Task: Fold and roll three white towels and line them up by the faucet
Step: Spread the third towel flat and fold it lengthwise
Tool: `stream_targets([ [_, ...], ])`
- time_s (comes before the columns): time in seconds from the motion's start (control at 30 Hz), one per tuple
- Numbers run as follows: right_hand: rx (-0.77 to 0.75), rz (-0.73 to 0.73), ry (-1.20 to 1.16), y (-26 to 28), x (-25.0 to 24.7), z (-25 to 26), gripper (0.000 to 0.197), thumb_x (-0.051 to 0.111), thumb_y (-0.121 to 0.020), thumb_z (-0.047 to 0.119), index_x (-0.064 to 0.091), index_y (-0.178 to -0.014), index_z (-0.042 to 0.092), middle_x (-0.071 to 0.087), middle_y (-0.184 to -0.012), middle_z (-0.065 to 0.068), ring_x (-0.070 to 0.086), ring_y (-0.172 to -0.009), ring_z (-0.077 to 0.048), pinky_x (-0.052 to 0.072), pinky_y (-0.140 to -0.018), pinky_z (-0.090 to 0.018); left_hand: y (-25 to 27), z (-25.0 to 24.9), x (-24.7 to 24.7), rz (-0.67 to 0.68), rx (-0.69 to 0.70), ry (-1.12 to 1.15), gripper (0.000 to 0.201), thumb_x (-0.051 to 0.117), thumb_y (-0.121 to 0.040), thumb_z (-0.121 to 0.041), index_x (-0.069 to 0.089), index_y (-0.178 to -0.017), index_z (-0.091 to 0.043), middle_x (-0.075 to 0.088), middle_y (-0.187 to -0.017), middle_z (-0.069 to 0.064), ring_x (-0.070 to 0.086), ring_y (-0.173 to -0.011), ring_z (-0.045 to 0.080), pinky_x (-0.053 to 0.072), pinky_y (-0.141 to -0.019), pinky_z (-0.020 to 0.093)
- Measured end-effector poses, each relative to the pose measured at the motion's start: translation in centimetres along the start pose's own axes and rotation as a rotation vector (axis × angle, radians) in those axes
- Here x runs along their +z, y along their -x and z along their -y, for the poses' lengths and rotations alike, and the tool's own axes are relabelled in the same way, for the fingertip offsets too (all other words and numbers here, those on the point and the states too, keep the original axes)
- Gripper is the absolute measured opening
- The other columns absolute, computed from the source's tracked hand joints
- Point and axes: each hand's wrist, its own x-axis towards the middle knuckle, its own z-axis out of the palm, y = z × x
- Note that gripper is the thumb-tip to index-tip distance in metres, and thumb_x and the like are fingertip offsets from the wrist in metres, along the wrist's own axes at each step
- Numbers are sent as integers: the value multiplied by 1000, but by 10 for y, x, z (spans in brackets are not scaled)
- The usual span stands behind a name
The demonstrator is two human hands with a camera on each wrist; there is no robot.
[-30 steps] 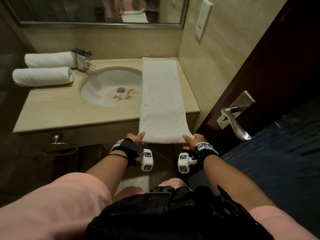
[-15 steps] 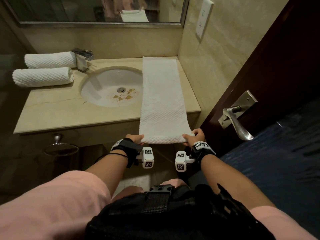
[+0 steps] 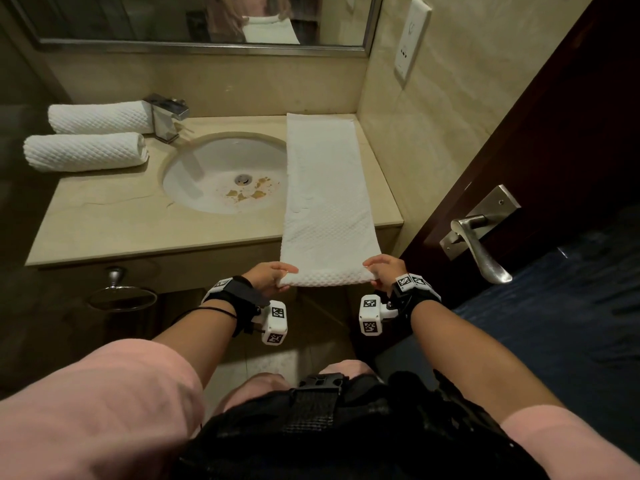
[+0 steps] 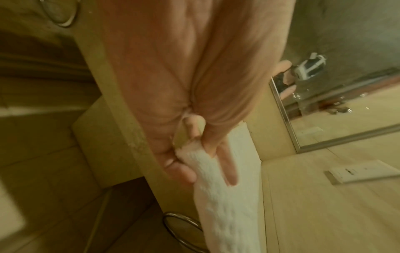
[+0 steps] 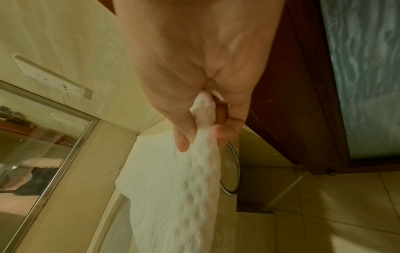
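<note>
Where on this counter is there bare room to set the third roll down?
Bare counter lies in front of the nearer rolled towel, left of the sink. Behind it, the far rolled towel touches the faucet. Right of the sink, the flat towel covers almost everything, gripped by the left hand and right hand.

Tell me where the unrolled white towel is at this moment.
In the head view the unrolled towel lies lengthwise on the counter, right of the sink. The left hand and right hand pinch its near end.
</note>
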Motion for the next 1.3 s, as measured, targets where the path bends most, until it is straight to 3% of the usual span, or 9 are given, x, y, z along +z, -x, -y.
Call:
stream_targets([
  [0.1,14,-3,3,-1,-1,4,29,53,-86,-4,68,-70,15,60,-71,-6,51,-53,-16,43,-40,-19,4,-4,-4,-18,149,-73,29,40,-94,12,65,-96,-3,41,-121,-10,54,-81,9,52,-53,13],
  [0.27,0,-48,27,-6,0,9,25,56,-85,-2,66,-73,18,61,-74,-5,57,-57,-17,49,-46,-22,-2,-8,-12,1,224,-255,43,34,-91,16,67,-83,-9,56,-131,13,54,-74,14,47,-54,12],
  [0.37,39,-55,26,-13,1,7,18,60,-86,1,65,-75,15,62,-74,-7,58,-52,-18,49,-44,-21,-4,-11,-13,13,203,-332,43,32,-91,15,67,-80,-7,57,-128,14,58,-87,11,50,-57,12],
  [0.5,190,-38,-38,-24,-4,9,8,65,-86,7,66,-88,0,63,-68,-11,56,-42,-16,46,-39,-20,-5,-16,-13,45,197,-399,31,39,-91,11,66,-104,1,57,-117,7,55,-85,11,48,-58,10],
  [0.63,239,-32,-103,-30,-7,15,14,66,-86,7,58,-78,-2,58,-61,-12,48,-27,-9,39,-34,-16,-8,-17,-21,63,343,-695,25,71,-83,-10,63,-104,-22,56,-97,-11,51,-83,3,40,-75,16],
  [0.77,254,-19,-100,-32,-8,15,15,68,-85,11,63,-92,-1,62,-48,-7,56,-40,-12,45,-42,-22,-16,-13,-28,-43,388,-684,22,74,-81,-18,63,-92,-34,64,-96,-1,58,-85,17,49,-78,29],
  [1.0,220,122,-194,-28,-19,3,31,64,-91,19,60,-115,0,61,-69,-5,55,-39,-2,42,-37,-15,-19,-14,-19,-44,271,-442,10,64,-90,-22,59,-98,-20,64,-97,3,63,-77,11,48,-57,12],
  [1.17,106,261,-209,-22,-28,0,34,69,-85,6,59,-117,0,65,-88,-8,63,-73,-11,54,-60,-15,-30,-9,-17,-109,193,-366,21,63,-91,-26,60,-106,-12,64,-106,11,63,-90,23,44,-59,20],
  [1.3,126,247,-136,-26,-31,-6,35,70,-80,-4,62,-113,-5,68,-93,-13,65,-86,-20,54,-79,-24,-35,-11,-15,-164,135,-360,36,62,-91,-32,62,-116,-7,63,-108,6,55,-74,16,42,-60,22],
])
